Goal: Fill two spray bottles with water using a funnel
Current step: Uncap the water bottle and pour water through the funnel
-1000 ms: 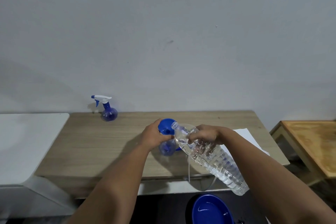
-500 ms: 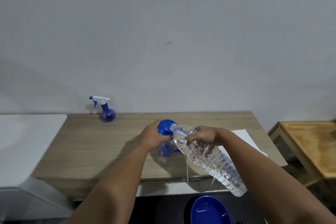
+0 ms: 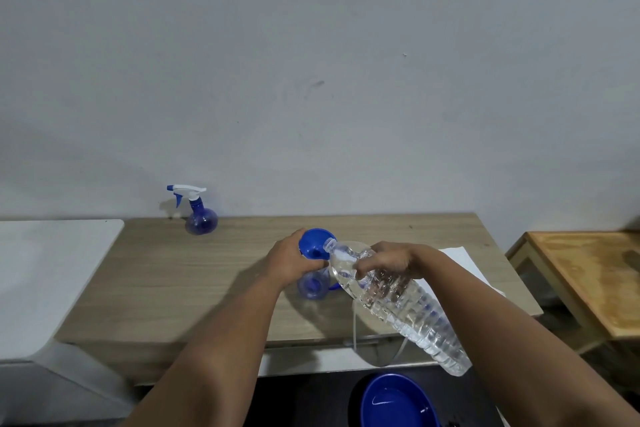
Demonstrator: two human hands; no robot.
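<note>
A blue funnel [image 3: 313,243] sits in the neck of a round blue spray bottle body [image 3: 311,285] in the middle of the wooden table [image 3: 180,274]. My left hand [image 3: 289,262] grips the funnel and bottle neck. My right hand [image 3: 389,260] holds a large clear water bottle [image 3: 398,305] near its shoulder, tilted, with its open mouth over the funnel's rim. A second blue spray bottle [image 3: 200,215] with a white trigger head stands at the back left by the wall.
A white sheet of paper [image 3: 464,262] lies on the table under my right forearm. A white surface [image 3: 45,274] adjoins the table on the left, a smaller wooden table [image 3: 588,281] stands on the right. A blue basin [image 3: 394,402] sits on the floor below.
The view shifted slightly. The water bottle's mouth has moved a little further over the funnel. Both hands keep their holds.
</note>
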